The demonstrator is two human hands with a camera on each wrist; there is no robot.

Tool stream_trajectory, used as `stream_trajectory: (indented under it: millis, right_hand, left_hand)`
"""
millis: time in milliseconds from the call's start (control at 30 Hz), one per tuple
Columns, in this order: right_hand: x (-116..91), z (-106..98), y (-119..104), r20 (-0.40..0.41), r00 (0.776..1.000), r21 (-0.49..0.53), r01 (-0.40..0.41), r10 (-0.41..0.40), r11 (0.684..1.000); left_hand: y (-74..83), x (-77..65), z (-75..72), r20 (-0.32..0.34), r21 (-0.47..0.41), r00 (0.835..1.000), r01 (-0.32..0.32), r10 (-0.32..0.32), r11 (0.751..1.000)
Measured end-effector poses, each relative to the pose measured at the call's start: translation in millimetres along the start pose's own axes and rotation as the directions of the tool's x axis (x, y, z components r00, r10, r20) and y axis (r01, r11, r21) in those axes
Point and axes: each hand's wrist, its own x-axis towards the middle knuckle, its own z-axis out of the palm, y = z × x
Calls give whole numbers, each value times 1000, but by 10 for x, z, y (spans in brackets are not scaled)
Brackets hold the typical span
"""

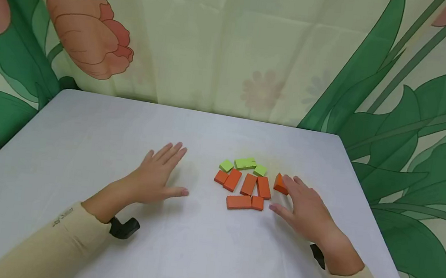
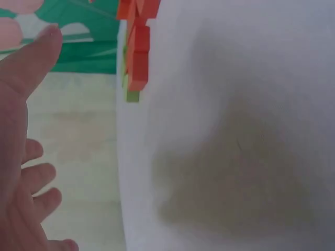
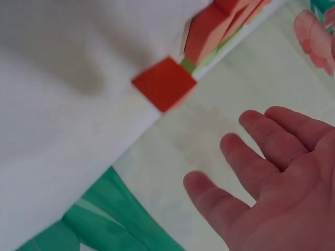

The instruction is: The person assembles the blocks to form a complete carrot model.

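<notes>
A loose group of small blocks lies on the table between the two hands. Its back row is light green: a longer green block [image 1: 245,163] with a small green block [image 1: 226,165] on the left and another [image 1: 260,170] on the right. Several orange blocks [image 1: 248,184] lie in front of them. An orange wedge-shaped block [image 1: 280,184] stands at the group's right side. The right hand [image 1: 307,211] hovers close by it with spread fingers, partly covering it, and holds nothing. Left of the blocks, the left hand [image 1: 153,181] is held out flat, fingers extended, with nothing in it.
A white cloth covers the table [image 1: 178,252]. Behind it hangs a pale curtain [image 1: 192,40] printed with tulips and large green leaves. Dark straps [image 1: 124,228] sit at both wrists, below beige sleeves [image 1: 57,244].
</notes>
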Motion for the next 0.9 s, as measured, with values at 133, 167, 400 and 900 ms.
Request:
stream_trajectory:
  millis: [133, 167, 400, 900]
  right_hand:
    - [-18, 126, -73, 2, 999, 99, 44, -44, 994]
    - [-18, 153, -88, 5, 999, 122, 51, -52, 991]
    - [0, 257, -174, 54, 994, 234, 81, -96, 969]
    - [89, 380, -277, 125, 980, 201, 130, -157, 971]
  left_hand:
    - [142, 249, 118, 42, -61, 992, -112, 115, 992]
    - [171, 313, 149, 51, -67, 990, -132, 135, 989]
    - [390, 721, 318, 108, -109, 977, -172, 183, 979]
    - [526, 1089, 522, 180, -61, 973, -138, 147, 988]
